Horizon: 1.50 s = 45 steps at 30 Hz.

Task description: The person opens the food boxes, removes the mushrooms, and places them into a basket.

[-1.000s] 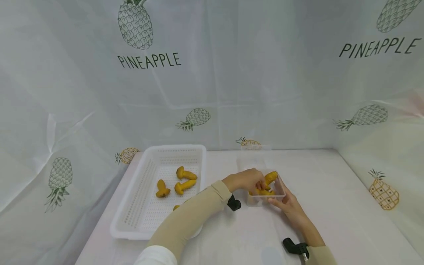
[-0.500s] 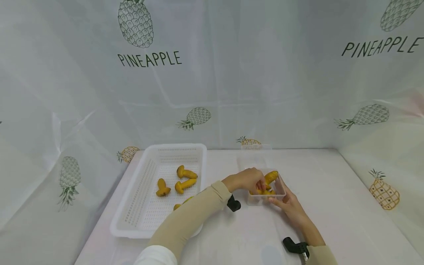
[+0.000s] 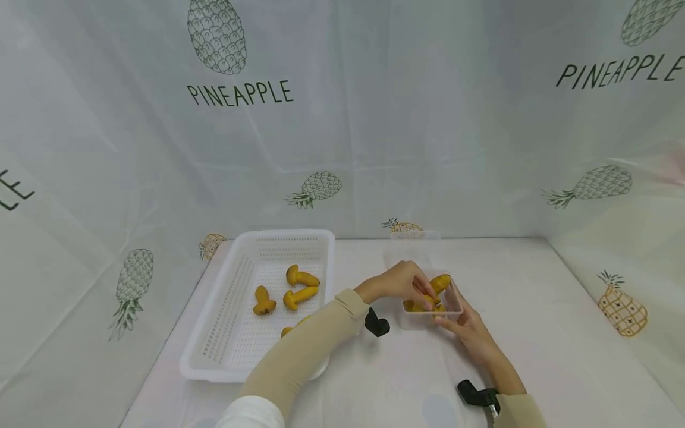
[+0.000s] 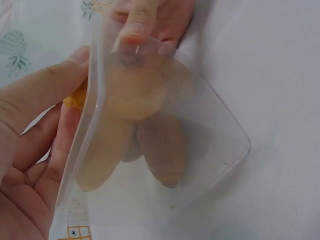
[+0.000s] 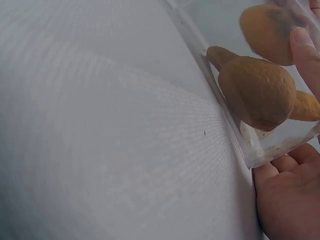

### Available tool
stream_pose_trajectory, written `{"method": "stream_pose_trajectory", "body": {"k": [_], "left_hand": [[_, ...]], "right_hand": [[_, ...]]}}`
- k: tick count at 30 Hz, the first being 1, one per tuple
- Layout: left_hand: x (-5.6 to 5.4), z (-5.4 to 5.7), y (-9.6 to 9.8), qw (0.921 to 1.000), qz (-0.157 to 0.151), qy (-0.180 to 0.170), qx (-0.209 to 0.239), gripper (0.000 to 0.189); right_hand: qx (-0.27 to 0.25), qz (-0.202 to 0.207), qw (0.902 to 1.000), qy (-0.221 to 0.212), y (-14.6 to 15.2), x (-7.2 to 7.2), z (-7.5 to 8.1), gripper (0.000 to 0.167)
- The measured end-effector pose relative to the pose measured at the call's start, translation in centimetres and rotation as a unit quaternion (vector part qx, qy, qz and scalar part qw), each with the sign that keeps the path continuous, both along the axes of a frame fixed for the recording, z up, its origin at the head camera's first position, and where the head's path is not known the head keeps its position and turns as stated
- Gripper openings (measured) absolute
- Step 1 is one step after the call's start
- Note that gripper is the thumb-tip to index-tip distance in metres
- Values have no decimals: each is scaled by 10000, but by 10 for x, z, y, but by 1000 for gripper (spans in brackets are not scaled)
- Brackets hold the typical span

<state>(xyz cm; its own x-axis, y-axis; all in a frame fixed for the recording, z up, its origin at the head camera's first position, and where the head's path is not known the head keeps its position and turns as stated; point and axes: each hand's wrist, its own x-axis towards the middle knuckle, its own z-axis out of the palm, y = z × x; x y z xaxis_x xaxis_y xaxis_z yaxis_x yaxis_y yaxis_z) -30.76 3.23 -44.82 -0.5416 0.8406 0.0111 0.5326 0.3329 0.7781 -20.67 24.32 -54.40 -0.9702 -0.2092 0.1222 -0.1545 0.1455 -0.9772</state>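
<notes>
My left hand (image 3: 400,282) reaches into a clear plastic box (image 3: 420,321). In the left wrist view its thumb and fingers pinch a yellow-orange mushroom (image 4: 75,99) at the rim. My right hand (image 3: 473,334) grips the box at its right front corner, the thumb (image 5: 304,47) pressed on the wall. One mushroom (image 3: 440,283) leans upright inside at the back right. Through the wall the right wrist view shows a brown-capped mushroom (image 5: 257,92) low in the box. Part of the contents is hidden behind my left fingers.
A white perforated basket (image 3: 211,333) stands to the left with several mushrooms, among them a forked one (image 3: 264,301). My left sleeve (image 3: 310,342) covers its right front part. The box's clear lid (image 3: 409,252) hangs open behind it. A pineapple-print curtain (image 3: 428,131) closes off the back.
My left hand has risen slightly in the box, fingers still pinching. The right hand keeps its grip on the box. The head view has shifted a little.
</notes>
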Motion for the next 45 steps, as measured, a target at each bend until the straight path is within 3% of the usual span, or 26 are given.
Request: {"method": "stream_pose_trajectory", "body": {"k": [8,15,20,30,35,45], "left_hand": [[-3,12,-11,9960,331,-573,602,24],[-3,32,-28,9802,609,-1321,1344,23],[-2,48,-50,9694,958,-1562,1637,25],[-2,68,-117,9573,1646,-1347,1960,28],[-1,75,-152,9525,2047,-1204,1905,28],[9,73,-227,9514,2595,-935,1370,31]], "right_hand": [[-50,60,10000,50,0,0,1,95],[64,98,9998,162,0,-2,2,94],[175,70,9997,158,0,-3,3,94],[234,30,9997,42,0,0,0,96],[356,-10,9994,10,2,3,0,96],[265,67,9996,-58,3,6,3,97]]}}
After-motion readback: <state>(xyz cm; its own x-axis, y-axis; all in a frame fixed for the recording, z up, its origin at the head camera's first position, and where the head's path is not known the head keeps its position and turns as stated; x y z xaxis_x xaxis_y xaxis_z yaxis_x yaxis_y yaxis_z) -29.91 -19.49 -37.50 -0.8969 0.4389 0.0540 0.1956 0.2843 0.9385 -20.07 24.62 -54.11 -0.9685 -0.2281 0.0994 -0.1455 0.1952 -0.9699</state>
